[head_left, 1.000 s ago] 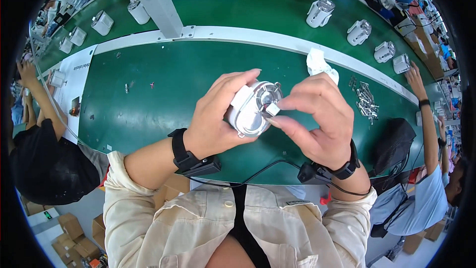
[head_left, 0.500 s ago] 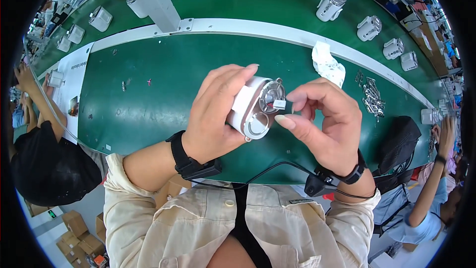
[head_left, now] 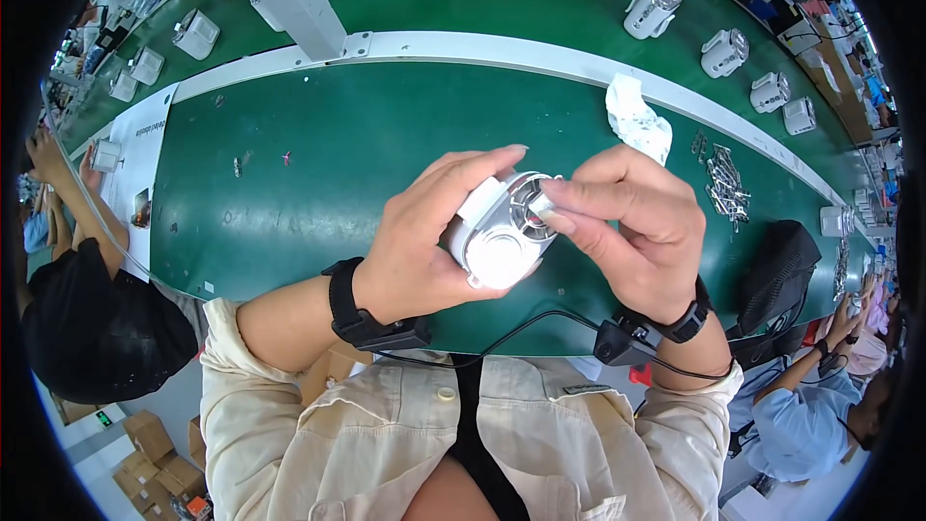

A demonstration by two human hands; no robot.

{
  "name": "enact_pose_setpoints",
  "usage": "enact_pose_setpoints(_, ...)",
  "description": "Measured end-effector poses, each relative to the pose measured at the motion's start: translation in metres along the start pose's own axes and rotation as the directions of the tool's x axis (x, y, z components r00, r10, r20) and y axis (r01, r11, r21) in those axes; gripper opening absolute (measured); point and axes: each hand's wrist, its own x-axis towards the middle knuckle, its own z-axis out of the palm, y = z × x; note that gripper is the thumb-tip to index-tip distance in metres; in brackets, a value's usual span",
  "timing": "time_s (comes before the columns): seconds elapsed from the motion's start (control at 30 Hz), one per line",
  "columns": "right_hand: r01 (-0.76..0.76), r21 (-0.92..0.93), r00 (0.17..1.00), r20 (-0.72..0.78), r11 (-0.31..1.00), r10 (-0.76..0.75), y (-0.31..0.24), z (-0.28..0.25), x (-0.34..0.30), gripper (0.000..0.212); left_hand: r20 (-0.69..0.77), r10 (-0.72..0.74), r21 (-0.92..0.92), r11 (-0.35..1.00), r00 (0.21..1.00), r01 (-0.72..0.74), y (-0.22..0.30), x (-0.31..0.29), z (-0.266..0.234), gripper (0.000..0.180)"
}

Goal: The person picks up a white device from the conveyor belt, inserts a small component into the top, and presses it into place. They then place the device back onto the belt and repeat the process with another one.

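My left hand [head_left: 410, 236] is wrapped round a white, rounded device housing [head_left: 500, 259] held above the green table. The housing's end is turned up; it has a bright, shiny round disc and, beside it, a round opening with a ring and spokes. At that opening my right hand [head_left: 637, 222] pinches a small white connector [head_left: 541, 204] between thumb and forefinger. The fingertips partly cover the connector, and whether it touches the inside of the opening is hidden.
A crumpled white cloth [head_left: 639, 121] lies beyond my right hand, with a pile of small metal parts [head_left: 726, 183] beside it. A black bag [head_left: 779, 272] sits at the right. Several similar white devices [head_left: 652, 10] stand behind the white rail [head_left: 482, 46]. People work on both sides.
The housing has tilted so its end faces up more, and its disc now shines brightly. My right fingers have closed in and brought the connector to the round opening.
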Motion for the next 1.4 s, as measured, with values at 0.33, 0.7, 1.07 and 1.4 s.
enact_pose_setpoints(0.33,0.241,-0.527,0.966,0.054,0.815,-0.251,-0.005,0.018,-0.007,0.028,-0.066,0.017,0.123,0.992,0.998,-0.009,-0.004,-0.003,0.004,0.077)
enact_pose_setpoints(0.7,-0.281,0.504,0.944,-0.006,0.817,0.329,0.018,0.025,0.000,0.042,-0.132,0.051,0.049,0.998,0.990,-0.045,-0.013,0.000,0.009,0.070)
enact_pose_setpoints(1.07,-0.371,0.627,0.922,0.162,0.685,0.351,0.025,0.043,-0.007,0.047,-0.103,0.194,0.169,0.970,0.976,-0.175,-0.019,0.004,0.011,0.071)
enact_pose_setpoints(1.4,-0.585,0.588,0.811,0.424,0.558,0.403,0.036,0.027,0.031,0.042,-0.080,0.155,0.210,0.968,0.985,-0.135,-0.027,0.007,0.001,0.089)
